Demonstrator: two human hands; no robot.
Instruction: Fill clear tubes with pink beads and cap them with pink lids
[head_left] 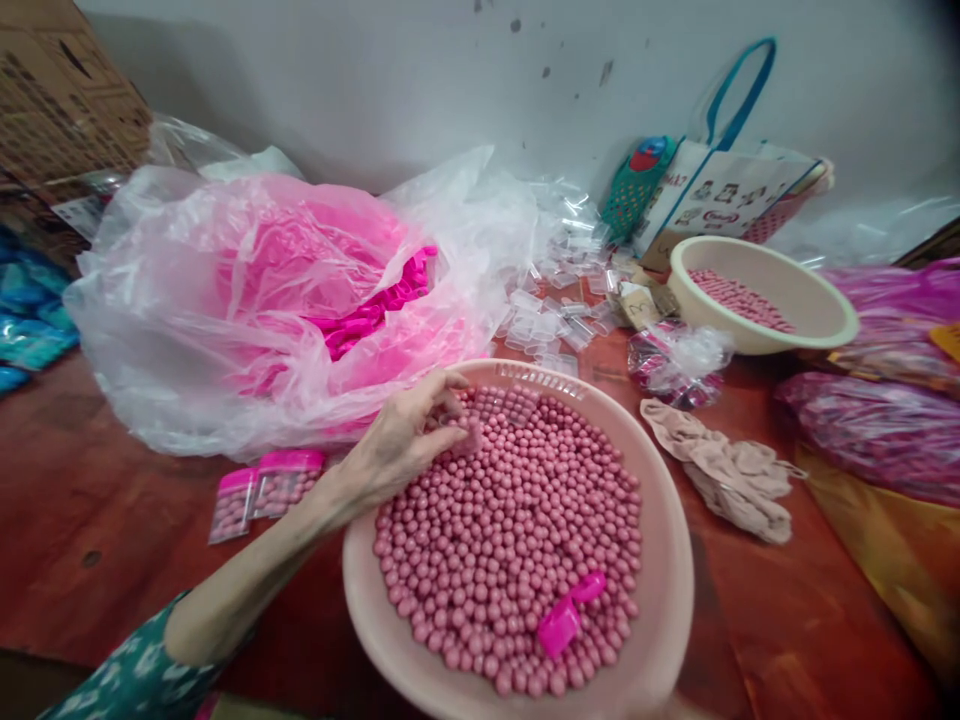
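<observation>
My left hand (416, 425) reaches over the far left part of a pink basin (667, 560). Its thumb and fingers are closed on a small clear plastic box (469, 436), just above the beads. Round pink beads (502, 520) fill the basin. Another clear box (517, 404) lies on them near the far rim. Two bright pink plastic caps, one of them the larger cap (559, 627), rest on the beads at the near right. At the bottom edge, a blurred skin-toned sliver by the basin may be my right hand; its fingers are hidden.
Left of the basin stand filled boxes with pink lids (289, 482). Behind is a large plastic bag (150, 330) of pink caps. Empty clear boxes (536, 320) lie scattered beyond. To the right are a cream bowl (817, 310) with beads, a beige cloth (727, 470) and wrapped bundles (885, 430).
</observation>
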